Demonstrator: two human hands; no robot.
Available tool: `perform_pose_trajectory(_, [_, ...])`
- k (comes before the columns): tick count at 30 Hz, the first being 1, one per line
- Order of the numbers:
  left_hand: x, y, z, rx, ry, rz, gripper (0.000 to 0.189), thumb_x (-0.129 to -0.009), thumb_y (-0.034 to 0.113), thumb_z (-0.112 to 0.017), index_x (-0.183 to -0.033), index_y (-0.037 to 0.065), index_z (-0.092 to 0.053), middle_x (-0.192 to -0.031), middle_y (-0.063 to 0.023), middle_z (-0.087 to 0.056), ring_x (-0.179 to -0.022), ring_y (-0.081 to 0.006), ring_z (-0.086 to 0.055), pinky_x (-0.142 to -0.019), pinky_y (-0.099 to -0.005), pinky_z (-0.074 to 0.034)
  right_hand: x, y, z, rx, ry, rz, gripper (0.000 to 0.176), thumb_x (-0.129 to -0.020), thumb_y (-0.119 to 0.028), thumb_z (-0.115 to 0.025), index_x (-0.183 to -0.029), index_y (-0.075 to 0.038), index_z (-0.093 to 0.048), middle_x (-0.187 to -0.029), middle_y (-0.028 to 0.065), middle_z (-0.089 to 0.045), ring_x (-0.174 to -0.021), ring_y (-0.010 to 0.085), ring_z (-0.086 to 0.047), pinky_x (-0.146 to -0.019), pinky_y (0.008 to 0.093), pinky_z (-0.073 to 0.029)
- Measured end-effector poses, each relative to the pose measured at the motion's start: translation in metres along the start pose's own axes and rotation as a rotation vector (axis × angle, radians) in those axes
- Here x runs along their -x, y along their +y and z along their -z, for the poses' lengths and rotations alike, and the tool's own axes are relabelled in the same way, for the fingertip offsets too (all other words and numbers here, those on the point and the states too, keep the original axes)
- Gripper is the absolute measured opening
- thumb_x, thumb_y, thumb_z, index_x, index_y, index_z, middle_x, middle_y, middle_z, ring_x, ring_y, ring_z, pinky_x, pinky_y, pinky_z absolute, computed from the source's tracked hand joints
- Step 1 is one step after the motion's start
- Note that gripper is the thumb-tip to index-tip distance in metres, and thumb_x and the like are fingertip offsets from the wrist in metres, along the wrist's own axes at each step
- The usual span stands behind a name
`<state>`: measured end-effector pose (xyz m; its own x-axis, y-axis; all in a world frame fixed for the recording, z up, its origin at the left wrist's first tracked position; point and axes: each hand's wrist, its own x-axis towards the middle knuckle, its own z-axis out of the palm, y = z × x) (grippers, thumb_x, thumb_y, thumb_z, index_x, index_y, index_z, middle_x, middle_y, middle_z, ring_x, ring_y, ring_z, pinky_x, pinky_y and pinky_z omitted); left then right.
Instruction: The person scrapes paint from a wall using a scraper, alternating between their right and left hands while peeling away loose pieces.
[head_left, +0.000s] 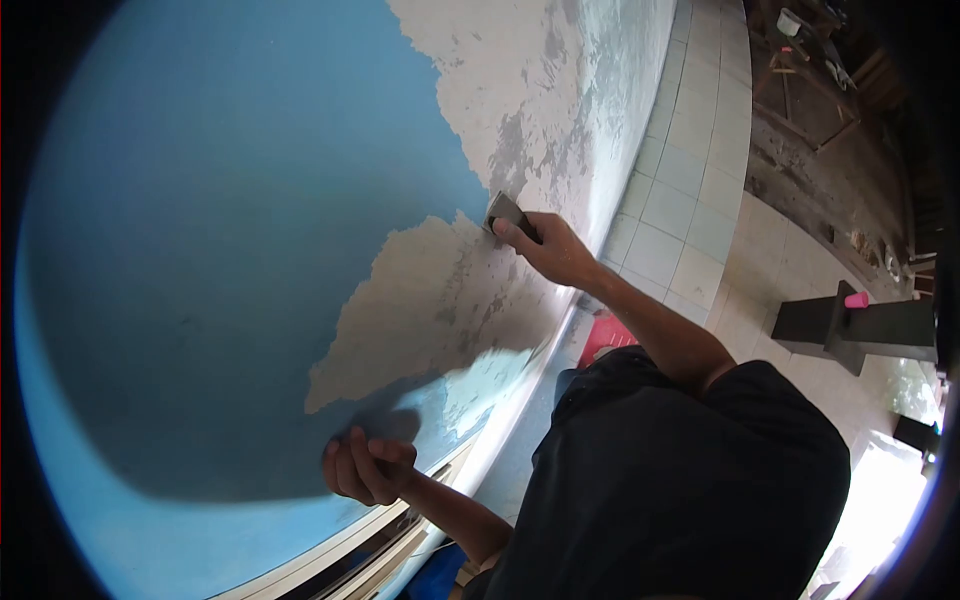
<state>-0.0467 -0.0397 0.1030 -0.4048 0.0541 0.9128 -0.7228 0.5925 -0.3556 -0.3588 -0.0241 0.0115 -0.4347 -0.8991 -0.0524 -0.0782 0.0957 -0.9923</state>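
Observation:
My right hand (552, 246) is closed around a scraper (506, 209), its thumb lying along the tool. The scraper's flat blade rests at the wall, where the blue paint (250, 200) meets a bare, pale patch (415, 290). Lower in the view, my left hand (368, 467) is held close to the wall with its fingers curled in. Nothing shows in that hand, and its shadow falls on the blue paint beside it. Above the scraper, a wider stripped area (510, 80) shows mottled grey and white plaster.
Light floor tiles (680, 190) run along the foot of the wall. A red item (607, 335) lies on the floor near my foot. To the right stands a dark pillar-like block (850, 325) with a pink cup (856, 300) on it. A cream-coloured frame (310, 565) edges the wall below my left hand.

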Motion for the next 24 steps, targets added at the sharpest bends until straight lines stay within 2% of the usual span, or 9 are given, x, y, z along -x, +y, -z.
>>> perform_pose_trajectory(4, [-0.001, 0.002, -0.001, -0.043, -0.014, 0.017, 0.020, -0.087, 0.015, -0.051, -0.086, 0.000, -0.064, -0.084, -0.0092, -0.058, -0.088, -0.0242, -0.056, -0.073, -0.0337, -0.050, 0.002, 0.022, -0.011, -0.018, 0.029, -0.001, 0.058, -0.088, -0.055, -0.054, -0.071, -0.001, -0.057, -0.060, -0.0003, -0.048, -0.058, 0.0080, -0.043, -0.051, 0.0258, -0.037])
perform_pose_trajectory(8, [-0.002, 0.004, 0.000, -0.077, -0.036, 0.032, 0.020, -0.087, 0.016, -0.051, -0.085, 0.000, -0.065, -0.084, -0.0084, -0.057, -0.088, -0.0238, -0.056, -0.072, -0.0332, -0.050, -0.003, -0.012, -0.011, -0.078, 0.082, 0.100, 0.055, -0.089, -0.048, -0.056, -0.070, 0.004, -0.057, -0.054, 0.0024, -0.048, -0.054, 0.0095, -0.043, -0.049, 0.0294, -0.037])
perform_pose_trajectory(9, [-0.002, 0.005, 0.002, -0.085, -0.048, 0.039, 0.020, -0.087, 0.016, -0.052, -0.085, 0.001, -0.065, -0.083, -0.0082, -0.057, -0.088, -0.0237, -0.056, -0.072, -0.0331, -0.050, -0.002, -0.026, -0.008, -0.103, 0.054, 0.057, 0.053, -0.090, -0.046, -0.056, -0.068, 0.003, -0.055, -0.053, 0.0020, -0.046, -0.053, 0.0094, -0.042, -0.049, 0.0294, -0.036])
perform_pose_trajectory(12, [-0.001, 0.005, 0.000, -0.083, -0.032, 0.061, 0.021, -0.088, 0.016, -0.052, -0.083, 0.001, -0.065, -0.083, -0.0083, -0.057, -0.087, -0.0236, -0.056, -0.071, -0.0323, -0.050, -0.007, -0.002, -0.010, -0.016, 0.073, 0.147, 0.052, -0.090, -0.045, -0.056, -0.070, 0.003, -0.057, -0.053, 0.0020, -0.047, -0.053, 0.0095, -0.042, -0.049, 0.0294, -0.037])
perform_pose_trajectory(13, [0.000, 0.005, -0.001, -0.074, -0.013, 0.083, 0.021, -0.088, 0.017, -0.052, -0.082, 0.001, -0.065, -0.083, -0.0077, -0.057, -0.088, -0.0233, -0.056, -0.073, -0.0329, -0.049, -0.002, 0.005, -0.011, -0.049, 0.087, 0.172, 0.049, -0.091, -0.045, -0.056, -0.070, 0.000, -0.056, -0.057, -0.0013, -0.047, -0.056, 0.0058, -0.042, -0.049, 0.0243, -0.035])
perform_pose_trajectory(15, [0.002, 0.008, -0.005, -0.057, 0.025, 0.129, 0.021, -0.087, 0.019, -0.053, -0.082, 0.003, -0.066, -0.081, -0.0065, -0.058, -0.089, -0.0229, -0.054, -0.077, -0.0341, -0.047, -0.001, 0.006, -0.009, -0.057, 0.067, 0.125, 0.050, -0.090, -0.046, -0.056, -0.069, 0.000, -0.056, -0.058, -0.0008, -0.048, -0.057, 0.0060, -0.043, -0.050, 0.0243, -0.035])
perform_pose_trajectory(18, [-0.001, 0.024, -0.014, -0.131, -0.045, 0.190, 0.020, -0.086, 0.022, -0.054, -0.083, 0.007, -0.067, -0.078, -0.0038, -0.058, -0.092, -0.0213, -0.051, -0.085, -0.0357, -0.041, -0.002, -0.012, -0.009, -0.081, 0.070, 0.115, 0.051, -0.090, -0.047, -0.056, -0.068, -0.001, -0.055, -0.055, -0.0010, -0.047, -0.054, 0.0058, -0.043, -0.048, 0.0241, -0.035])
perform_pose_trajectory(19, [-0.005, 0.030, -0.022, -0.162, -0.047, 0.178, 0.017, -0.085, 0.024, -0.055, -0.083, 0.011, -0.066, -0.075, -0.0010, -0.057, -0.092, -0.0198, -0.048, -0.091, -0.0356, -0.034, -0.004, -0.016, -0.010, -0.091, 0.064, 0.108, 0.051, -0.090, -0.047, -0.056, -0.068, -0.001, -0.055, -0.055, -0.0012, -0.046, -0.053, 0.0057, -0.042, -0.047, 0.0240, -0.034])
perform_pose_trajectory(24, [-0.001, 0.032, -0.030, -0.226, 0.004, 0.222, 0.016, -0.085, 0.026, -0.057, -0.077, 0.014, -0.064, -0.077, 0.0002, -0.055, -0.095, -0.0204, -0.045, -0.091, -0.0356, -0.034, -0.003, 0.012, -0.012, -0.043, 0.108, 0.099, 0.052, -0.090, -0.047, -0.056, -0.065, -0.002, -0.054, -0.052, -0.0025, -0.044, -0.050, 0.0049, -0.040, -0.045, 0.0228, -0.032])
